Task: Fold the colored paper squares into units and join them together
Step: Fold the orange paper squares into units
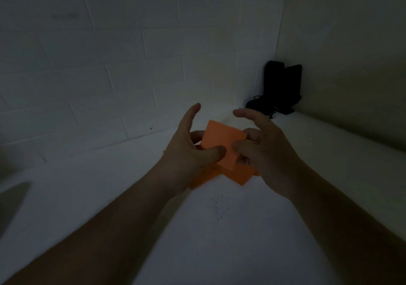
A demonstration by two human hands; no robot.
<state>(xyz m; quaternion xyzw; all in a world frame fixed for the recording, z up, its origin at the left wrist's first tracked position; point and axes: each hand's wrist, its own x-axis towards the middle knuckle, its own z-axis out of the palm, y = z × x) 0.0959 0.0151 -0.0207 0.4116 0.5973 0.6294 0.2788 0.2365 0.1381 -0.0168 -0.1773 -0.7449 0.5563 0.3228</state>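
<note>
Two bare forearms, no sleeves visible, end in a left hand (pixel 189 153) and right hand (pixel 270 153); no rings, watch or bands show behind the fingers (pixel 193 111) in dim light.

A dark black object (pixel 280 89) stands in the corner — on the white table (pixel 241 229), against the brick wall (pixel 131 54).

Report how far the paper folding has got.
Done: nothing finished shows; no joined units are visible. In hand: the left hand and right hand pinch one orange paper square, apparently unfolded, above more orange sheets lying on the white table. Left: folding the sheets and all the joining.
</note>
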